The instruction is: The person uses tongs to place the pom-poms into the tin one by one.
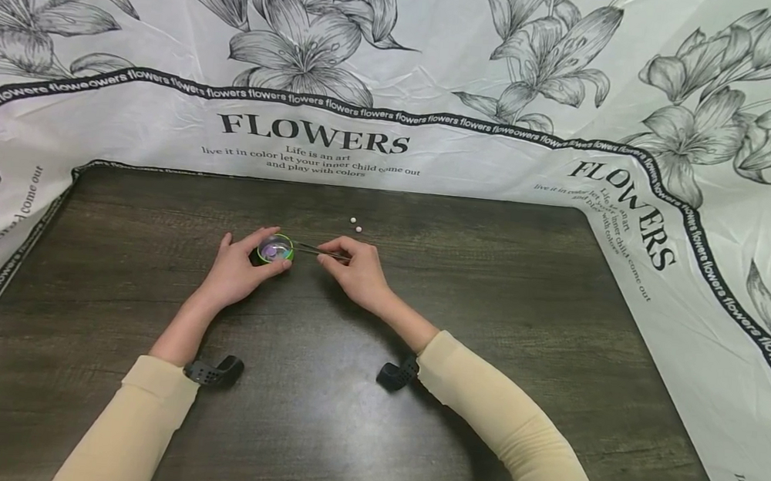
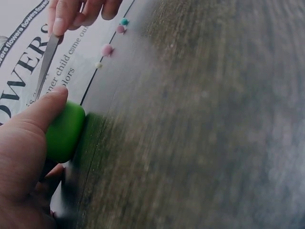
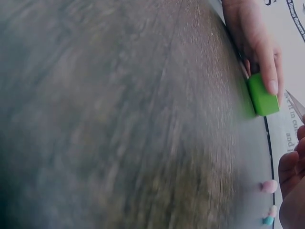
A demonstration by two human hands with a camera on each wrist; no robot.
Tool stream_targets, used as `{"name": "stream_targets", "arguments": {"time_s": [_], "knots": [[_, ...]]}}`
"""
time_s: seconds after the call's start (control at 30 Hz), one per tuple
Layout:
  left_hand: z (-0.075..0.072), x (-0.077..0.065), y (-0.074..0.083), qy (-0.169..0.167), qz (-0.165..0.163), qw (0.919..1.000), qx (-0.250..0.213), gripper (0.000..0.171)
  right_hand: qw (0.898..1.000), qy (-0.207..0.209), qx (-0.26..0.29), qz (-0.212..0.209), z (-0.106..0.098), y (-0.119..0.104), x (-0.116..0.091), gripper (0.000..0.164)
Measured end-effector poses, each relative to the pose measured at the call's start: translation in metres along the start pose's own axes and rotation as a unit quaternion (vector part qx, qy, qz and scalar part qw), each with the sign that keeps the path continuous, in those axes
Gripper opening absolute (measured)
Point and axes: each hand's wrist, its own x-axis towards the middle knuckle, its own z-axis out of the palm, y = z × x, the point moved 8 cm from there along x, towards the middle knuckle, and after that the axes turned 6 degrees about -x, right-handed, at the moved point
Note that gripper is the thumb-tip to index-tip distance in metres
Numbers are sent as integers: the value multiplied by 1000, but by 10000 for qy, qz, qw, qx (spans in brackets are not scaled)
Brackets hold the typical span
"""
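Note:
A small green container (image 1: 277,238) with a shiny, colourful inside stands on the dark table, left of the middle. My left hand (image 1: 234,271) holds it from the left, thumb on the near side and fingers on the far side. In the left wrist view the thumb lies against the green wall (image 2: 66,133). From the right, my right hand (image 1: 363,275) pinches metal tweezers (image 2: 47,64), whose tips point left at the container's rim. Whether the tips hold anything is too small to tell. Beyond the right hand lie several little balls, among them a pink ball (image 3: 269,186) and a teal ball (image 2: 124,21).
The dark wood-grain table (image 1: 357,393) spreads toward me and to both sides. A white flower-print cloth (image 1: 449,161) rises behind it and along its sides. Black bands (image 1: 214,371) sit on both wrists.

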Motion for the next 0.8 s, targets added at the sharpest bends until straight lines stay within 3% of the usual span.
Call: {"name": "stream_targets", "arguments": {"time_s": [0.47, 0.8], "knots": [[0, 0, -1, -9, -77, 10000, -38, 78, 9998, -26, -1, 194, -25, 11, 1, 20], [1, 0, -2, 2, -77, 10000, -34, 77, 9991, 187, -73, 371, -44, 25, 1, 17]]}}
